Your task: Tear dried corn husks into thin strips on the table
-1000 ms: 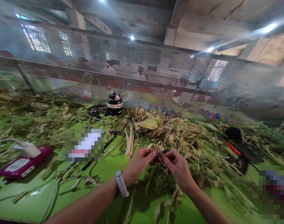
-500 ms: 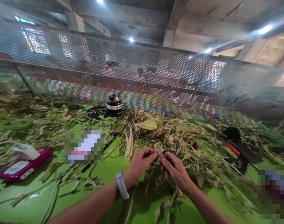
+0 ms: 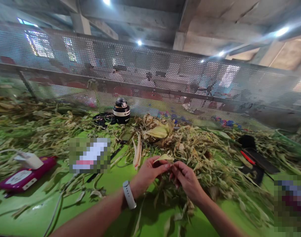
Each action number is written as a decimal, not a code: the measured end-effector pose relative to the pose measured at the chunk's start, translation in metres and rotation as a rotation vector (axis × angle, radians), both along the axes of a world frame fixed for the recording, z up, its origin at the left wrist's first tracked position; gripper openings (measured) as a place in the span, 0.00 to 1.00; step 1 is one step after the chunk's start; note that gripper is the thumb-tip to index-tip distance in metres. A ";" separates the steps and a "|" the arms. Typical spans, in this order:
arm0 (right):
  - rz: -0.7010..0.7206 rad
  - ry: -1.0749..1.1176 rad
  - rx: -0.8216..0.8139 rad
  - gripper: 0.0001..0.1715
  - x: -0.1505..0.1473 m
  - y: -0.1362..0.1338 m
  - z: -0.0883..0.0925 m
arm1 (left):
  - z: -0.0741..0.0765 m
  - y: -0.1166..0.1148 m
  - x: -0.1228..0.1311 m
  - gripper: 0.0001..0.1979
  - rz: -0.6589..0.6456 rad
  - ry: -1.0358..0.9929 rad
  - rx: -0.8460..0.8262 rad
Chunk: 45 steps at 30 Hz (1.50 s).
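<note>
My left hand [image 3: 149, 173], with a white band on its wrist, pinches a pale dried husk leaf [image 3: 165, 158] between thumb and fingers. My right hand [image 3: 186, 179] meets it fingertip to fingertip, its fingers curled and pinching the same leaf from the right. Both hands hover over the near edge of a heap of dried husks and stalks [image 3: 190, 148] on the green table [image 3: 41, 214]. What lies under the fingers is hidden.
A magenta packet with a white charger [image 3: 22, 172] lies at the left, a white cable trailing from it. A black-and-white jar [image 3: 121, 111] stands by the perforated metal fence [image 3: 150, 79]. Black tools with a red stripe [image 3: 254, 158] rest at the right.
The two hands have stayed together at the heap's edge, working the leaf; it now sticks up flatter between the fingertips. The view shifted slightly.
</note>
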State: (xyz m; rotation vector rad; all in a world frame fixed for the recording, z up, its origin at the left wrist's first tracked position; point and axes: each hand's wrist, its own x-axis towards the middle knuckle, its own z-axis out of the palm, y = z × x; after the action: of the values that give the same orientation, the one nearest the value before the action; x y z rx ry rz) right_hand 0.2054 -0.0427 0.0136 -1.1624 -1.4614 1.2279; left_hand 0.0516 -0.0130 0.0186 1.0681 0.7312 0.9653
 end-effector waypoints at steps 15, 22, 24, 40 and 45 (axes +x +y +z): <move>-0.053 -0.262 0.187 0.20 0.002 -0.001 -0.004 | -0.001 0.001 0.001 0.14 0.017 0.069 0.012; -0.122 -0.360 0.607 0.06 0.010 0.001 0.007 | -0.001 0.003 -0.001 0.17 -0.041 -0.021 -0.098; -0.085 -0.366 0.732 0.08 0.012 0.003 0.008 | 0.001 0.003 -0.002 0.16 -0.058 -0.036 -0.115; -0.054 -0.379 0.785 0.07 0.013 0.006 0.000 | 0.003 0.002 -0.004 0.16 -0.148 0.028 -0.266; -0.051 -0.422 0.769 0.06 0.013 0.006 -0.002 | 0.006 0.001 -0.005 0.16 -0.165 0.015 -0.327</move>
State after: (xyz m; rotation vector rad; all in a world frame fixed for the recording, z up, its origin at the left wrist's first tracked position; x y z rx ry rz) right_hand 0.2181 -0.0368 0.0120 -0.9235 -1.9514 0.3003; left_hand 0.0466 -0.0124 0.0245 0.8342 0.7701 0.6701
